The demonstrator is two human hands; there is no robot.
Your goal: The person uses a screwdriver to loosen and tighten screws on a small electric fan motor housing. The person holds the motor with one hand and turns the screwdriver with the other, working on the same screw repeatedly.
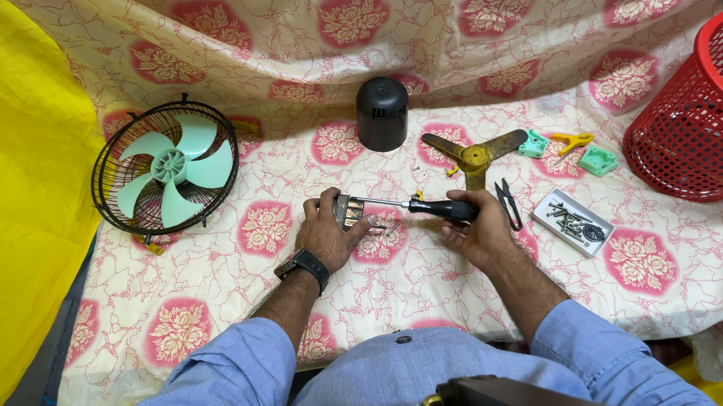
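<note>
My left hand [323, 231] lies flat-curled over a small metal motor block [346, 210], fingers [328, 204] bent round its far edge and pressing it to the desk [434, 274]. My right hand [475, 231] is wrapped shut round the black handle of a screwdriver [425, 208], whose thin shaft runs left until its tip meets the block.

Judgement: the block looks dense and rigid, with stacked plates showing at its near face; it should be heavy for its size and best taken by its flat sides, not by any fine wire. The handle looks easy to grip.

The desk is covered by a loose cream cloth with red flowers, wrinkled and soft, so small parts could slide or hide in the folds.

Farther out:
- a caged green fan [164, 168] at left;
- a black cap [382, 113] behind;
- a brass three-armed bracket [475, 154];
- small cutters [508, 204] just beside my right hand;
- a tray of screws [572, 220];
- a red basket [699, 116] at right.
</note>
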